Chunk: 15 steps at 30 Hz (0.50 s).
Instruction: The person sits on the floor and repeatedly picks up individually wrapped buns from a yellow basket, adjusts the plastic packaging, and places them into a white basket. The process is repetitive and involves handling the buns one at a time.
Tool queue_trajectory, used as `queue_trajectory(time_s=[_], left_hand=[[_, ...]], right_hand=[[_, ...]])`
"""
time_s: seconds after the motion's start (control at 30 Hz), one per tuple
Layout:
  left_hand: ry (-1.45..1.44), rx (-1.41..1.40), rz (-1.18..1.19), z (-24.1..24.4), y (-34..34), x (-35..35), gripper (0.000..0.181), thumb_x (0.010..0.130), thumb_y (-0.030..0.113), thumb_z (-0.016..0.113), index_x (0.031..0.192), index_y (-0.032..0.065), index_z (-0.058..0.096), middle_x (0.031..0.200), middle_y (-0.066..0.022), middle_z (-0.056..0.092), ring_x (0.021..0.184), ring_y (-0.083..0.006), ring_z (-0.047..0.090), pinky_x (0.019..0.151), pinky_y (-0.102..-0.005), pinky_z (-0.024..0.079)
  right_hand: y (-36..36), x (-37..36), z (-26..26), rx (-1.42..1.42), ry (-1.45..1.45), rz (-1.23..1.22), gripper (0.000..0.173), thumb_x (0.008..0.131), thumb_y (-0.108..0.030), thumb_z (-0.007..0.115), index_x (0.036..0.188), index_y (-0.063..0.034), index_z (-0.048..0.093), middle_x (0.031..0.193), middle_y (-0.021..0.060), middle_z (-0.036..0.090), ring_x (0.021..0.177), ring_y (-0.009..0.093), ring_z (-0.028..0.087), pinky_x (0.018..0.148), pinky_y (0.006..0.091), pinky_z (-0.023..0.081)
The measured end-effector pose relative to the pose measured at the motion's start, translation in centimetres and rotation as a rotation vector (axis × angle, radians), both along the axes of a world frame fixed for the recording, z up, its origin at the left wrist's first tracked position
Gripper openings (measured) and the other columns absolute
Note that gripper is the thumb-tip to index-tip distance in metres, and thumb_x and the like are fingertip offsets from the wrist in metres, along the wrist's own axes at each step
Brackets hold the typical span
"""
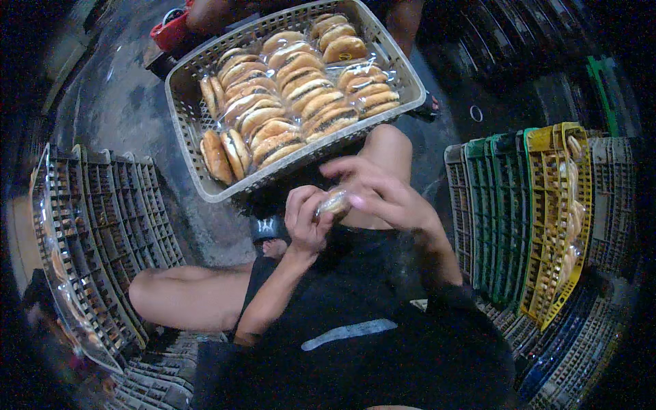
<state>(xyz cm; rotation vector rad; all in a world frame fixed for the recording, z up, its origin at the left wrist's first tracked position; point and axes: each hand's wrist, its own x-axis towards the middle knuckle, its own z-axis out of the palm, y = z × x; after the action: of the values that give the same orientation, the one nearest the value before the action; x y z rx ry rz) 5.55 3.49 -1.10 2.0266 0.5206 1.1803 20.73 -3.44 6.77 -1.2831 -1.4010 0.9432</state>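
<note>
My left hand (306,215) has its fingers closed around a small bun (334,202) in clear plastic wrap, held above my lap. My right hand (392,197) is blurred, with its fingers spread and its thumb at the wrap's right end; whether it grips the wrap cannot be made out. Just beyond both hands, a pale plastic crate (186,146) is tilted towards me. Inside it, clear-wrapped round buns (312,92) with a dark filling stand on edge in rows. A few more buns (218,156) lean by its left wall.
Stacked grey crates (110,225) rise on my left. On my right stand green crates (499,215) and a yellow crate (551,225) holding wrapped bread. Another person's limb (218,18) shows behind the pale crate, near a red container (171,32). Below is a dark concrete floor (128,107).
</note>
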Motion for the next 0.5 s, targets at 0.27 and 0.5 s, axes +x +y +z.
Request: queue_trajectory(time_s=[0.27, 0.5], left_hand=[[-0.188, -0.086, 0.056, 0.9, 0.7, -0.5, 0.031, 0.083, 0.031, 0.046, 0.088, 0.0013, 0.051, 0.086, -0.0152, 0.054, 0.073, -0.028, 0.054, 0.063, -0.0344, 0.043], [0.061, -0.573, 0.422, -0.1, 5.5, -0.6, 0.031, 0.089, 0.027, 0.038, 0.088, -0.0022, 0.051, 0.081, -0.0153, 0.055, 0.078, -0.0221, 0.054, 0.07, -0.0328, 0.041]], right_hand=[[5.0, 0.1, -9.9, -0.655, -0.14, 0.235, 0.033, 0.075, -0.023, 0.059, 0.094, 0.0034, 0.053, 0.083, 0.008, 0.058, 0.078, 0.012, 0.053, 0.068, 0.0237, 0.042], [8.8, -4.7, -8.5, -0.534, 0.181, -0.119, 0.036, 0.077, -0.021, 0.061, 0.103, 0.0019, 0.053, 0.096, 0.0054, 0.057, 0.083, 0.01, 0.052, 0.074, 0.0249, 0.042]])
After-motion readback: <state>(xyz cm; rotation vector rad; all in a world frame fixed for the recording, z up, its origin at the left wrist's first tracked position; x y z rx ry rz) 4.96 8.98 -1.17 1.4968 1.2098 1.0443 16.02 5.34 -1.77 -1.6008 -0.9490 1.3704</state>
